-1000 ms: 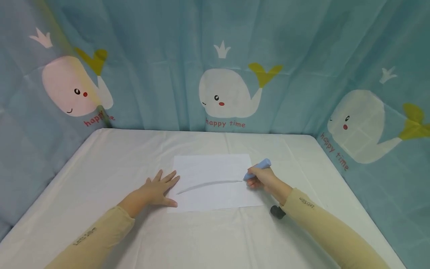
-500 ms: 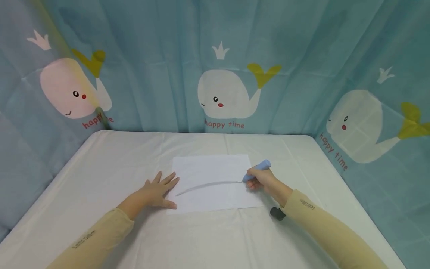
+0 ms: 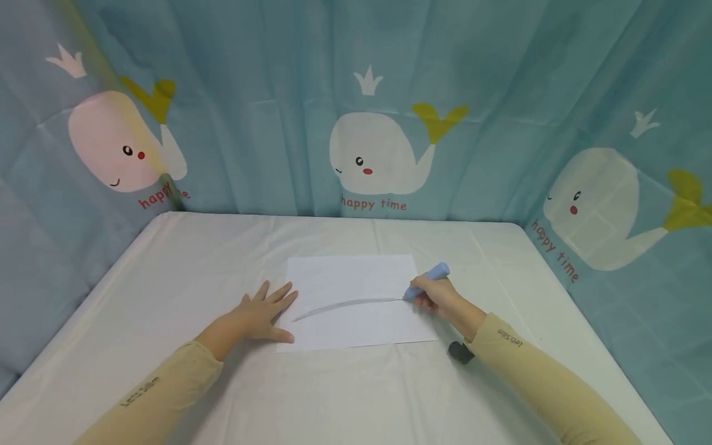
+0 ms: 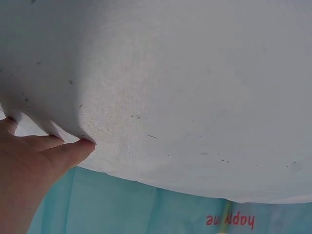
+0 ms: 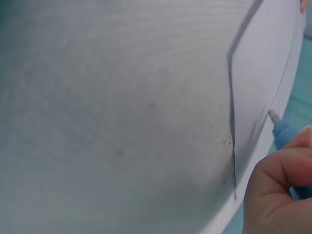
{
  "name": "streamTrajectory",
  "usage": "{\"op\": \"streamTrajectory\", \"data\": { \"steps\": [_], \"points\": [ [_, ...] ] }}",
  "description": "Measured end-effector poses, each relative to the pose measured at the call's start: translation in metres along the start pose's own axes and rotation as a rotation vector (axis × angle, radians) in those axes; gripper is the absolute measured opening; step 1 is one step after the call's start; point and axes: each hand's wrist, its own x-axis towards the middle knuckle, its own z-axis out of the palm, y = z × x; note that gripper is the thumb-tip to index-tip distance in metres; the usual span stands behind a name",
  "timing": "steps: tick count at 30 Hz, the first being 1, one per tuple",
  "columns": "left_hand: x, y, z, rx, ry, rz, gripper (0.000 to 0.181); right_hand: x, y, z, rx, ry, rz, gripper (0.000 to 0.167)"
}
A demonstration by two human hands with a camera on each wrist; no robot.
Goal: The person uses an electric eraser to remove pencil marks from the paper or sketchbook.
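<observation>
A white sheet of paper (image 3: 345, 278) lies flat on the white-covered table. My left hand (image 3: 261, 315) rests with spread, straight fingers on the sheet's left edge. My right hand (image 3: 436, 295) grips a thick blue pen-shaped tool (image 3: 435, 272) at the sheet's right side. In the right wrist view the tool's narrow grey tip (image 5: 274, 117) meets the paper; its exact kind is not clear. A long curved grey line (image 3: 350, 303), like a slit, runs from near the left hand to that tip. The left wrist view shows the left fingertips (image 4: 87, 144) touching down.
A white cloth (image 3: 345, 395) covers the table. Blue curtains (image 3: 267, 111) printed with whales stand around its back and sides. Below the right wrist is a small dark round object (image 3: 460, 352), partly hidden by the sleeve.
The lower fingers of my right hand have curled in a little. The tool tip stays at nearly the same spot on the paper, and the left hand keeps its place.
</observation>
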Motion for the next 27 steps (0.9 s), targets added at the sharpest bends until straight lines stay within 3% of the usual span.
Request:
{"op": "streamTrajectory", "data": {
  "steps": [27],
  "points": [
    [-0.0046,0.0039,-0.0034,-0.015,0.001,0.013,0.103,-0.0052,-0.0033,0.0044,-0.042,0.000,-0.004,0.020]
  ]
}}
